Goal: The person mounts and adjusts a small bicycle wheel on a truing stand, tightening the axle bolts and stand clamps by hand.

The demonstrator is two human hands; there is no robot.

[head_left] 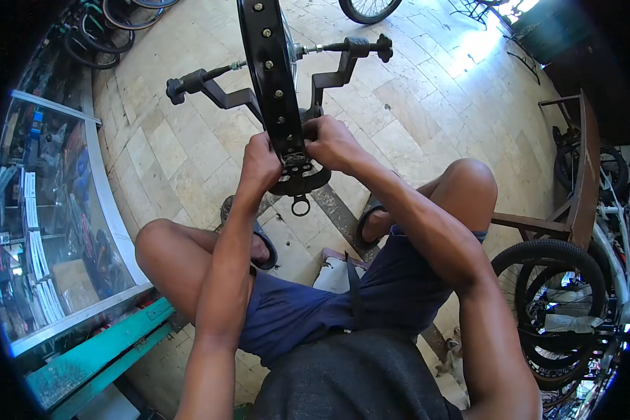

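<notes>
A black bicycle rim (278, 93) stands upright in a black truing stand (235, 98), its axle held between the stand's two arms. My left hand (260, 164) is closed at the left side of the rim's lower part, fingertips hidden behind the rim. My right hand (330, 143) is closed at the right side at about the same height; what its fingers grip is hidden. Between and just below my hands is the stand's gauge part with a small round ring (300, 206) at its near end.
A glass display case (63, 210) stands left, above a green bench (98, 350). Bicycle wheels lean at the upper left (108, 35) and lower right (549, 252). A brown metal frame (584, 175) stands right. A whitish object (332, 273) lies between my feet.
</notes>
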